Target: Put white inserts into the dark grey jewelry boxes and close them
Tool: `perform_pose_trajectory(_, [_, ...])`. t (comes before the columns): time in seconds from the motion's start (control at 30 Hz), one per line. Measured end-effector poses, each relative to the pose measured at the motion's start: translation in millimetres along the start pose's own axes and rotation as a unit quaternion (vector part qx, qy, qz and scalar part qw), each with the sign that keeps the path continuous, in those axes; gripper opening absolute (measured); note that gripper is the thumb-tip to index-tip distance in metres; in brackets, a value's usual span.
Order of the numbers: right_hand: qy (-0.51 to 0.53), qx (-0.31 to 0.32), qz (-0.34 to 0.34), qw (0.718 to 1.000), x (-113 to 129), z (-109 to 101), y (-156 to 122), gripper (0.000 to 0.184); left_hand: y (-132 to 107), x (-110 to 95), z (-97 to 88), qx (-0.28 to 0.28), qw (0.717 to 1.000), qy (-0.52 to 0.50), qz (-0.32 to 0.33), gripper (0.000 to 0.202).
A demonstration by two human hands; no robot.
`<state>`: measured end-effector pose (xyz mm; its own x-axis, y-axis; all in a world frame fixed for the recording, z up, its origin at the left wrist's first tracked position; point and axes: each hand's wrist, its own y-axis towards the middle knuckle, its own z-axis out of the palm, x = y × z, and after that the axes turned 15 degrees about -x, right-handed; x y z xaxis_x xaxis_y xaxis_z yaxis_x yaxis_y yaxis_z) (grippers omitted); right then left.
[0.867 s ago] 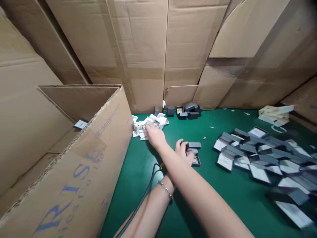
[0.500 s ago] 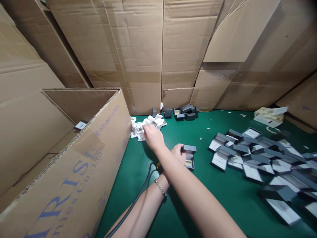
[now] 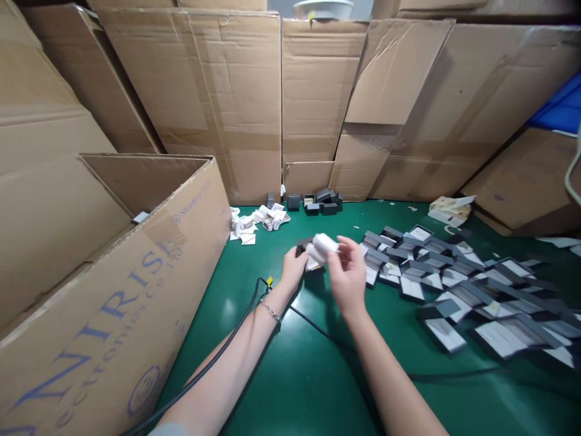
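My left hand (image 3: 293, 269) is closed around a small open dark grey box (image 3: 305, 246), held just above the green table (image 3: 318, 375). A thin bracelet (image 3: 271, 309) circles that wrist. My right hand (image 3: 348, 272) pinches a small white folded packet (image 3: 325, 244) right over the box. A heap of the same white packets (image 3: 254, 219) lies further back on the left, beside the big carton. Several open dark grey boxes with pale insides (image 3: 454, 284) are spread over the table to the right of my hands.
A large open cardboard carton (image 3: 113, 290) with blue lettering stands at the left. Flattened cardboard sheets (image 3: 308, 109) wall off the back. A few closed grey boxes (image 3: 315, 201) sit at their foot. A black cable (image 3: 236, 339) runs under my arms. Cream paper pieces (image 3: 449, 209) lie back right.
My right hand has left the heap of white packets, carrying one to the grey box. My left hand has lifted that box off the table. The view has tilted up.
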<state>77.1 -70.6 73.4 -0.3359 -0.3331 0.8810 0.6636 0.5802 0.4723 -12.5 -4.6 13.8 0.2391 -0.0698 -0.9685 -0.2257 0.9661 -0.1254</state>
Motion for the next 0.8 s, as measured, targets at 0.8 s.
perform_pose_trajectory(0.8, [-0.185, 0.091, -0.067, 0.976, -16, -34, 12, 0.031, -30, 4, -4.6, -0.139, 0.983, -0.001, 0.119, 0.017])
